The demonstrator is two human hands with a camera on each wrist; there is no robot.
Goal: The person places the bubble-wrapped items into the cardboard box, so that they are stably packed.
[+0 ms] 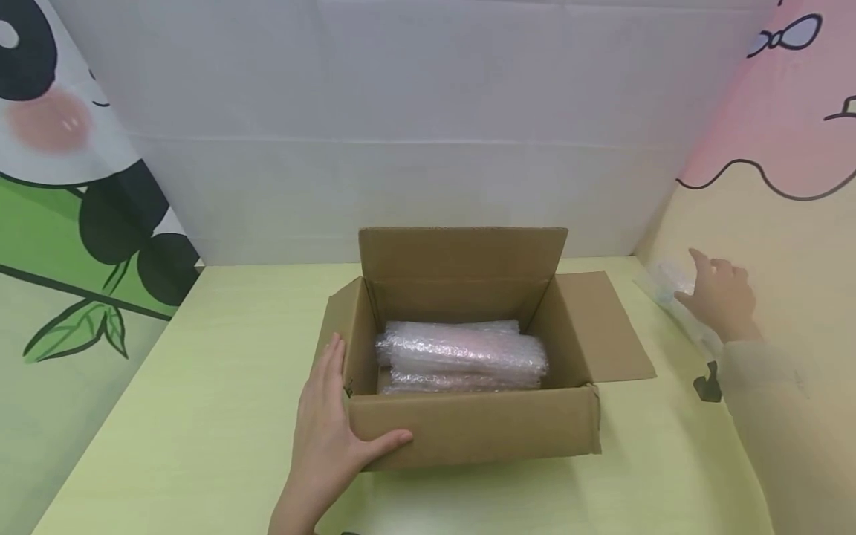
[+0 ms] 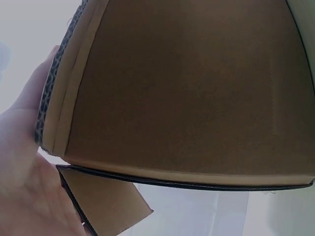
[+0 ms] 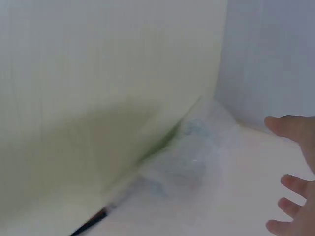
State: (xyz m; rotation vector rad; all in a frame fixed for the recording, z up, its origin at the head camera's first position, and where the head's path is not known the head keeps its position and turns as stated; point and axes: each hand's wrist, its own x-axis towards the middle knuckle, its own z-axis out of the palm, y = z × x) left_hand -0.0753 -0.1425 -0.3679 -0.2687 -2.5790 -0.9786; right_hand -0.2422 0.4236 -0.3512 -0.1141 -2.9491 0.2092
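A brown cardboard box (image 1: 478, 423) stands on the table with its flaps spread. Inside lie bubble-wrapped bundles (image 1: 464, 353), faintly pinkish under the wrap. My left hand (image 1: 328, 431) rests at the box's front left corner, straight fingers along the left flap and thumb laid across the front flap (image 2: 182, 88). Off to the right, my right hand (image 1: 722, 297) is away from the box, held near the right wall with fingers spread and nothing in it. Clear crumpled plastic (image 3: 182, 177) lies close by; I cannot tell whether it is a bag or wrap.
The pale yellow-green table (image 1: 187, 416) runs back to a white sheet (image 1: 428, 178). Cartoon-printed walls (image 1: 114, 223) close in both sides. The box's right flap (image 1: 605, 327) sticks outward. A small black thing (image 1: 709, 383), kind unclear, is near my right wrist.
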